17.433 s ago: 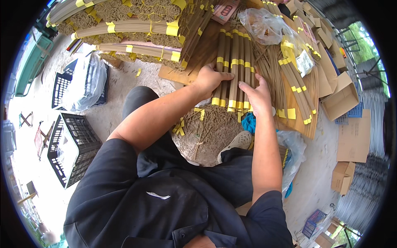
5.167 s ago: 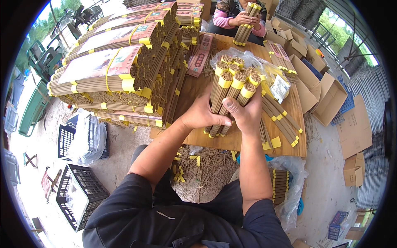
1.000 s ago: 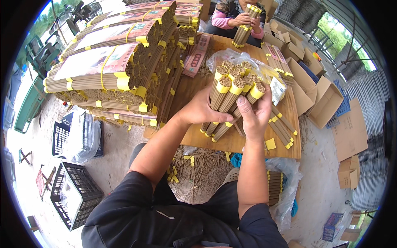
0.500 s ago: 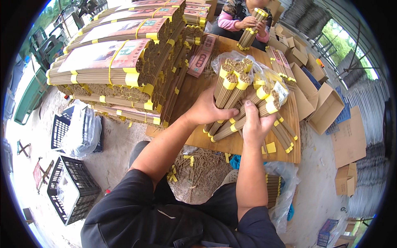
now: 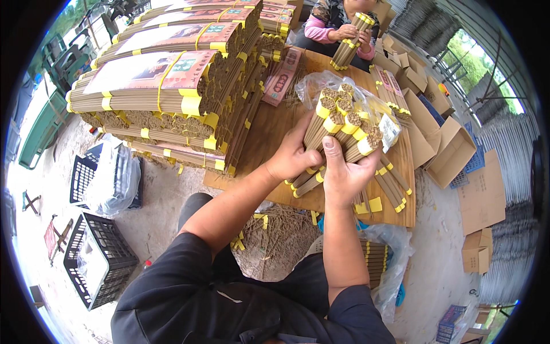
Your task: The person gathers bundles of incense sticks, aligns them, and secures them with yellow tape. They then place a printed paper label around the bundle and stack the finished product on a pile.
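Over the wooden table (image 5: 260, 140), my two hands clasp a cluster of bundles of thin brown incense sticks (image 5: 335, 129), each bound with yellow paper bands. My left hand (image 5: 295, 152) is closed around the cluster's left side, thumb across the front. My right hand (image 5: 348, 176) closes on its right side, thumb pointing up along the bundles. The packed stick ends face upward and away from me; most of my fingers are hidden behind. More banded incense bundles (image 5: 394, 192) lie on the table beside my right hand, near a yellow paper piece (image 5: 368, 206).
A tall stack of wrapped incense packs (image 5: 166, 100) rises at left. Across the table, a person (image 5: 338, 34) holds another bundle. Clear plastic (image 5: 312, 86) lies beyond my hands. Cardboard boxes (image 5: 452, 149) stand at right, a black crate (image 5: 97, 261) on the floor at left.
My left hand has shifted slightly right with its bundles. The two groups of bundles, which were splayed apart, now sit pressed together between my hands.
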### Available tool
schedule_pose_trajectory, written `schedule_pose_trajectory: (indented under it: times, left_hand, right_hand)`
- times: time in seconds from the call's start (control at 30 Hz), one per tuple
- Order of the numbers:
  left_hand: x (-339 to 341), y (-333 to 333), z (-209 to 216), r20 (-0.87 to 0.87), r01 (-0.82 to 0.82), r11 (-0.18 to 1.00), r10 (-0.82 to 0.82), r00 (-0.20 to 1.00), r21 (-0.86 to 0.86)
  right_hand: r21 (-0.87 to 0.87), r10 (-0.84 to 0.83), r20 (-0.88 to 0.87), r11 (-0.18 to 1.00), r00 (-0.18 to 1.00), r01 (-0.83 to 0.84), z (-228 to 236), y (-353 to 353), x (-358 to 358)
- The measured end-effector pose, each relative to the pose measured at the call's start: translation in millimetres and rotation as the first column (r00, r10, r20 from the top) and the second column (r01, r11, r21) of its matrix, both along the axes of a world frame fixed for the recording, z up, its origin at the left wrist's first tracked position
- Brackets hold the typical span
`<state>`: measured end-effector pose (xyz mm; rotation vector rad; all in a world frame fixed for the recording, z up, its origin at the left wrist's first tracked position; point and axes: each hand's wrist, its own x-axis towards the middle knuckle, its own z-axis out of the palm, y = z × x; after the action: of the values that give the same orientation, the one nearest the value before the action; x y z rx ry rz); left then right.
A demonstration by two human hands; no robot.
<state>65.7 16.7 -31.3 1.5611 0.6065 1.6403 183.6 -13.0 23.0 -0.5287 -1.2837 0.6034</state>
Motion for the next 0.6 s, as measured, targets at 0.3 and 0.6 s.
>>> schedule_pose_trajectory:
  times: [0.3, 0.6]
  left_hand:
    - [-25, 12, -3, 0.257, 0.435, 0.868, -0.376, 0.890, -0.238]
    - [-19, 21, 9, 0.245, 0.304, 0.935, -0.256, 0.935, -0.183]
  right_hand:
    - [-0.146, 0.106, 0.018, 0.984, 0.994, -0.102, 8, 3, 5]
    - [-0.085, -0.102, 0.138, 0.990, 0.985, 0.115, 4, -4, 4]
